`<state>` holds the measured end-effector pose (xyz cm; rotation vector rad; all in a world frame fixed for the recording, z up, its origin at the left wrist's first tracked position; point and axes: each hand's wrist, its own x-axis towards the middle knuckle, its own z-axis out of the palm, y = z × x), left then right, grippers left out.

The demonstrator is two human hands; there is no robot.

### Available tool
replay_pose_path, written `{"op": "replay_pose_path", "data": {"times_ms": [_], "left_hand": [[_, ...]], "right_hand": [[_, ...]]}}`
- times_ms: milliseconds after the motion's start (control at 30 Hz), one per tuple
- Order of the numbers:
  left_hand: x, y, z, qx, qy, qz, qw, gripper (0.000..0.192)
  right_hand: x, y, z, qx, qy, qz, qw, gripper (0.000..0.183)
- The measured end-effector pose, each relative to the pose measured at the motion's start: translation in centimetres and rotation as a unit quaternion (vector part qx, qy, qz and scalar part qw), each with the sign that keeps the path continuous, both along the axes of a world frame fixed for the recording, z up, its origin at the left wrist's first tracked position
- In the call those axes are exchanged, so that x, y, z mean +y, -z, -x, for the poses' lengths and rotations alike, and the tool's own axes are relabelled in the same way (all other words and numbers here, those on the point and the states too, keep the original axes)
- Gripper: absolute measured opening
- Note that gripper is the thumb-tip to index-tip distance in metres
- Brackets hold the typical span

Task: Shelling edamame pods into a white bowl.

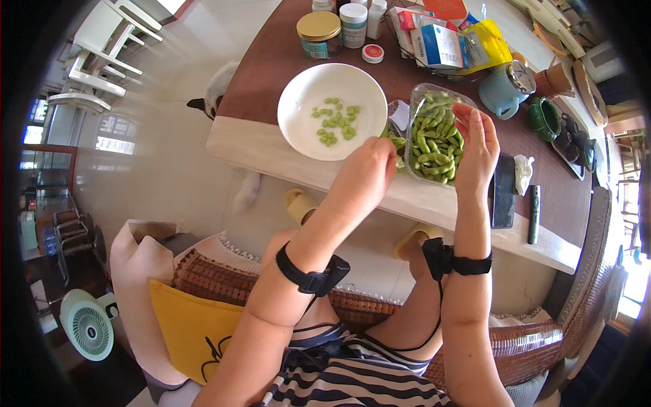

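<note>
A white bowl (pixel 299 107) holds scattered green shelled edamame beans (pixel 338 121). To its right, a clear plastic tray is filled with edamame pods (pixel 432 145). My left hand (pixel 370 165) is curled at the bowl's lower right edge, knuckles up; its fingertips are hidden, so what it holds cannot be told. Just beyond it, green pods or husks lie between bowl and tray. Over the tray's right side is my right hand (pixel 478 140), its fingers slightly bent and raised, with no object visible in it.
Jars (pixel 319 35), a small red-lidded tub (pixel 373 53), a basket of boxes and packets and a blue mug (pixel 501 89) stand farther back. At right lie a phone (pixel 503 191), a crumpled tissue (pixel 523 174) and a remote control (pixel 534 213). A dog (pixel 221 86) is beside the table.
</note>
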<state>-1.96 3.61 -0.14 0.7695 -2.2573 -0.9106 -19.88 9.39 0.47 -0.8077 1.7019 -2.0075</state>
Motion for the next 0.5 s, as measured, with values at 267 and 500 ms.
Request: {"op": "replay_pose_path", "data": {"times_ms": [267,500], "left_hand": [[1.7,2.0,1.5,-0.183,-0.017,0.072,0.98,0.005],[1.4,2.0,2.8,-0.095,-0.047,0.102,0.989,0.023]], "right_hand": [[2.9,0.4,1.6,0.097,-0.009,-0.143,0.985,0.013],[3.7,-0.4,0.8,0.292,-0.096,-0.257,0.916,0.015]]}}
